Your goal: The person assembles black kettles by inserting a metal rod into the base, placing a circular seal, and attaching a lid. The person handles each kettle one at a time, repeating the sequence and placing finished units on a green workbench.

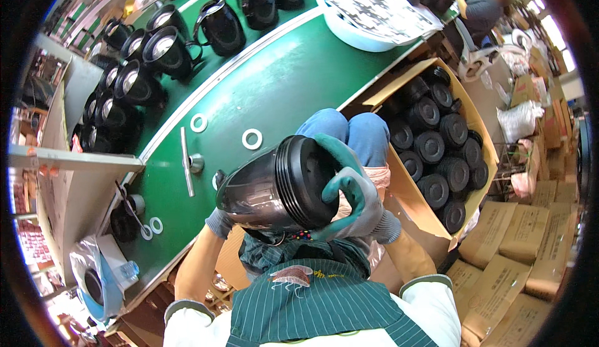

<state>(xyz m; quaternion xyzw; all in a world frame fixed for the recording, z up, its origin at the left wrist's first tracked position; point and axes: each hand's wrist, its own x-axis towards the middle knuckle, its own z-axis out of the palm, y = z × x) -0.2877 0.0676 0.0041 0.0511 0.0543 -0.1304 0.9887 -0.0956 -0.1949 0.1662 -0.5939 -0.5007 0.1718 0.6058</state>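
Observation:
A glossy black thermos jug [253, 188] lies tilted on its side above my lap, its ribbed black base [309, 178] turned to the right. My right hand [362, 200], in a grey and teal glove, grips that base, the thumb on its end face and fingers around the far rim. Under the jug's left side is my left hand [219, 222], gloved too; it holds the body up, though its fingers are hidden by the jug. White rings [252, 139] and a metal T-shaped tool [188, 163] lie on the green table [281, 91] beyond.
Black jugs [221, 29] stand along the table's far side. A light blue basin [349, 35] with patterned sheets sits at the back. At right is an open carton [409, 200] of round black parts, with stacked boxes [508, 234] beyond. A person [483, 13] is at the upper right.

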